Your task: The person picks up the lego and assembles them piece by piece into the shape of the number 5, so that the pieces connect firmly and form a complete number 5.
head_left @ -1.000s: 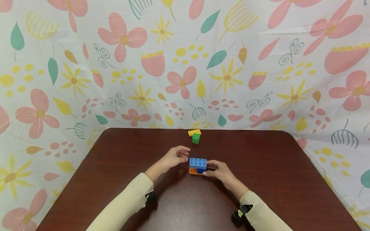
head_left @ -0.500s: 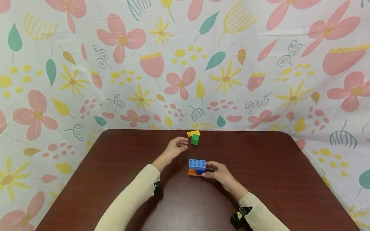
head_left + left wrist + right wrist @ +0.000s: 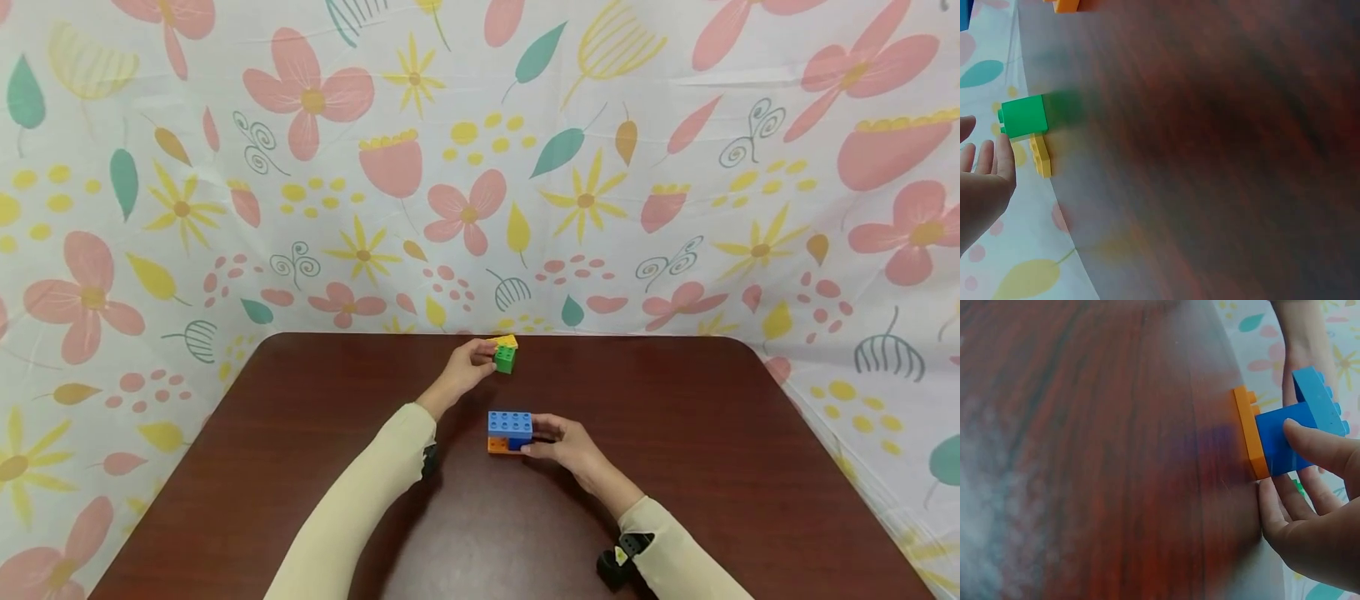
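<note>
Our right hand point(image 3: 572, 447) pinches the blue-and-orange stack point(image 3: 510, 425); our spread left hand point(image 3: 467, 367) hovers by the far green brick point(image 3: 505, 360).

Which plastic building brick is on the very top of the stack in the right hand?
The light blue, eight-studded rectangular plastic brick. It sits above the dark blue plastic brick, while the flat orange plastic brick is lowest.

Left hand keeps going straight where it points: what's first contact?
Most likely the green block, right in front of the left hand. The yellow brick sits just behind it. Depth is unclear, so a fingertip might already be grazing either.
</note>
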{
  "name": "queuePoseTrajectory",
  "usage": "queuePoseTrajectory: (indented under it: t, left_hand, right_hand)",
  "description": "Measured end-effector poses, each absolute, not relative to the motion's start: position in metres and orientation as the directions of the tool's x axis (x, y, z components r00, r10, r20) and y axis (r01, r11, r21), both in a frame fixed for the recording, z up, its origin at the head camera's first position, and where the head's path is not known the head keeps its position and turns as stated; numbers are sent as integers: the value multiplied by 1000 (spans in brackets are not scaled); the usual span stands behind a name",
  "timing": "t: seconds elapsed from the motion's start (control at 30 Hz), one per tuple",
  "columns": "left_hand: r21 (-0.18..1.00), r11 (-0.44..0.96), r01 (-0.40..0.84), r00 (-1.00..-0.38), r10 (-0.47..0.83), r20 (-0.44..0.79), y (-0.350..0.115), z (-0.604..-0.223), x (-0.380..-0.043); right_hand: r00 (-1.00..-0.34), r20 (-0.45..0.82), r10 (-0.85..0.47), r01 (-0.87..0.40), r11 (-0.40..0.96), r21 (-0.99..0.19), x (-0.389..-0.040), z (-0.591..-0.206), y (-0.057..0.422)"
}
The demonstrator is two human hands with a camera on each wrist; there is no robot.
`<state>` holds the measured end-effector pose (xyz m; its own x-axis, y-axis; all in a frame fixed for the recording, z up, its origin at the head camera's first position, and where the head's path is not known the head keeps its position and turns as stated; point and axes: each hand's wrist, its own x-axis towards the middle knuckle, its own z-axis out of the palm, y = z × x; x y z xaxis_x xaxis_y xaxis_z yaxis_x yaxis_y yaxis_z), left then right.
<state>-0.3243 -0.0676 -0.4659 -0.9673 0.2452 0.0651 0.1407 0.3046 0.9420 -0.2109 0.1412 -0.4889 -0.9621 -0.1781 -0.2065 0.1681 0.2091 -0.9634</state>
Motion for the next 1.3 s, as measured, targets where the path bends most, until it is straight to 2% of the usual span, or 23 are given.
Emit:
queuePoseTrajectory:
  t: [0.23, 0.43, 0.73, 1.3]
  left_hand:
    - [925, 330, 187, -960, 263, 100, -57, -473, -342]
    - [909, 390, 145, -969, 243, 51, -53, -471, -344]
    - [852, 495, 170, -961, 275, 32, -49, -475, -350]
    - [818, 545, 185, -965, 259, 46, -50, -482, -349]
  right_hand:
    - [-964, -177, -198, 137, 200, -970, -209, -488, 145]
    - [-960, -127, -248, 84, 176, -981, -210, -488, 147]
    - [-935, -77, -346, 34, 129, -991, -209, -484, 148]
    - [-951, -87, -298, 45, 144, -988, -211, -486, 145]
